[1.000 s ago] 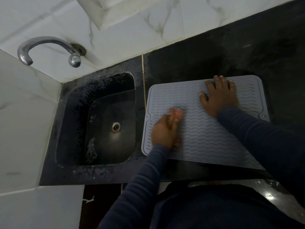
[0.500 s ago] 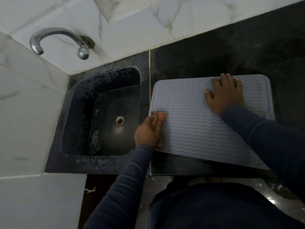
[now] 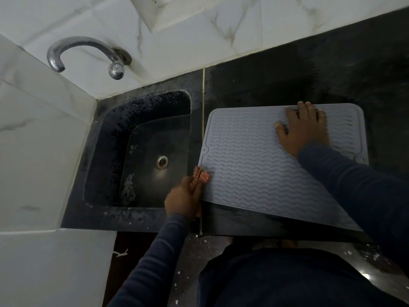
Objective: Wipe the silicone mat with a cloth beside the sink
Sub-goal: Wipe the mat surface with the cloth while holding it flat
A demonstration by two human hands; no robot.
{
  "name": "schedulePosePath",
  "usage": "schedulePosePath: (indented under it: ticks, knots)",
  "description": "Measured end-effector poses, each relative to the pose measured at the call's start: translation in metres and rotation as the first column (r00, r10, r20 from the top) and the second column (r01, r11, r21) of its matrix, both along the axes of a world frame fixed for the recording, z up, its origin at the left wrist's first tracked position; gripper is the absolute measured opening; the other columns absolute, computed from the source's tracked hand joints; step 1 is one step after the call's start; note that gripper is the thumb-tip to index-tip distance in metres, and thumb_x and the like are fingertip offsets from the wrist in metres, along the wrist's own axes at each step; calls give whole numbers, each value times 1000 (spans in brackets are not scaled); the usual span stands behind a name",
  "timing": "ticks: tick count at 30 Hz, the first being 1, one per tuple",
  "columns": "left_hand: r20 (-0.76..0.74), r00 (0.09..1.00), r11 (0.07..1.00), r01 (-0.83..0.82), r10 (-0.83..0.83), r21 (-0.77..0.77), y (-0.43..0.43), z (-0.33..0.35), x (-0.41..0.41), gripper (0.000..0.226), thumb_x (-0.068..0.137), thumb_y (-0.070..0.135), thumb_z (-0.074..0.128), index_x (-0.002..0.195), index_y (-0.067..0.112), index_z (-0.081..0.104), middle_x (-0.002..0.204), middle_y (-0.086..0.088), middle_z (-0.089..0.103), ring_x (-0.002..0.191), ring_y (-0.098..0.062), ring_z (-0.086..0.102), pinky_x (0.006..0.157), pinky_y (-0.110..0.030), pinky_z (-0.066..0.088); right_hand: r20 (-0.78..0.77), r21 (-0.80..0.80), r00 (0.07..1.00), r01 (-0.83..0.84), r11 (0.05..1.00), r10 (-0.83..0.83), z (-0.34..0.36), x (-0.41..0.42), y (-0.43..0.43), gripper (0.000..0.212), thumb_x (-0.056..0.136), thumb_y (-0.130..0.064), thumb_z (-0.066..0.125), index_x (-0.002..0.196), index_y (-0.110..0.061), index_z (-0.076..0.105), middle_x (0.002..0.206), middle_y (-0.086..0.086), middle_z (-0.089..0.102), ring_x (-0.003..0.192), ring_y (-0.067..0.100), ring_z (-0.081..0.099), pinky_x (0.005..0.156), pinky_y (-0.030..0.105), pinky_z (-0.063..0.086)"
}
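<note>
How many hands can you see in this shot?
2. The right hand lies flat on the silicone mat near its far edge; the left hand grips the cloth at the mat's left edge.

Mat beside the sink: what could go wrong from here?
1. The cloth in the left hand sits at the left edge of the mat, next to the sink; another stroke that way may run off into it.
2. The right hand presses only the far side, so the near edge, close to the front of the counter, could slide or lift.
</note>
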State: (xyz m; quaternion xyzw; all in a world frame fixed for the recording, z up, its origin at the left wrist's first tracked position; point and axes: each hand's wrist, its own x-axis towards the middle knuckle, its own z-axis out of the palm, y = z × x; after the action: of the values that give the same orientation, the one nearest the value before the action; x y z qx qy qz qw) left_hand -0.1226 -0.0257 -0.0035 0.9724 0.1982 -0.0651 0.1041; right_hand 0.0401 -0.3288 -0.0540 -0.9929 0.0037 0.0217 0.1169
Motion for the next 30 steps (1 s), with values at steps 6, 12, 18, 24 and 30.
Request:
schedulePosePath:
  ticks: [6, 12, 18, 24, 30]
  knots:
    - [176, 878, 838, 478, -445, -263, -107, -13, -12, 41, 90, 46, 57, 124, 23, 58, 110, -3, 69, 90, -23, 66, 73, -29, 53, -12, -12, 1000, 6, 1000, -7, -2, 1, 0, 64, 96, -54, 29, 148, -17, 32, 157, 16, 25, 146, 34, 16, 118, 54, 10]
    - [17, 964, 952, 264, -265, -152, -30, -18, -11, 37, 90, 46, 58, 119, 24, 59, 106, -4, 68, 92, -27, 65, 67, -25, 39, -11, 0, 1000, -2, 1000, 2, -3, 1, -1, 64, 96, -55, 30, 148, -17, 33, 157, 16, 25, 146, 34, 17, 118, 54, 10]
    - [29, 999, 999, -41, 42, -28, 27, 10, 13, 55, 82, 72, 47, 108, 24, 59, 96, -12, 70, 90, -36, 66, 71, -37, 51, -23, -32, 1000, 1, 999, -2, -2, 1, 1, 65, 96, -56, 26, 150, -18, 29, 158, 16, 23, 147, 33, 15, 118, 53, 10]
    - [129, 907, 868, 421, -401, -264, -127, 0, 58, 37, 92, 49, 51, 116, 21, 57, 99, -5, 67, 85, -24, 63, 76, -39, 53, -53, -31, 998, 24, 999, -25, 3, 1, 3, 64, 97, -54, 27, 150, -19, 29, 159, 14, 20, 148, 32, 13, 119, 53, 8]
    - [-10, 952, 938, 300, -306, -174, -73, -6, 68, 44, 93, 64, 37, 110, 28, 55, 93, 4, 62, 85, -19, 62, 73, -32, 45, -60, -4, 998, 3, 1000, -3, 5, -3, -1, 62, 99, -52, 25, 152, -20, 26, 161, 13, 17, 149, 30, 10, 120, 50, 5]
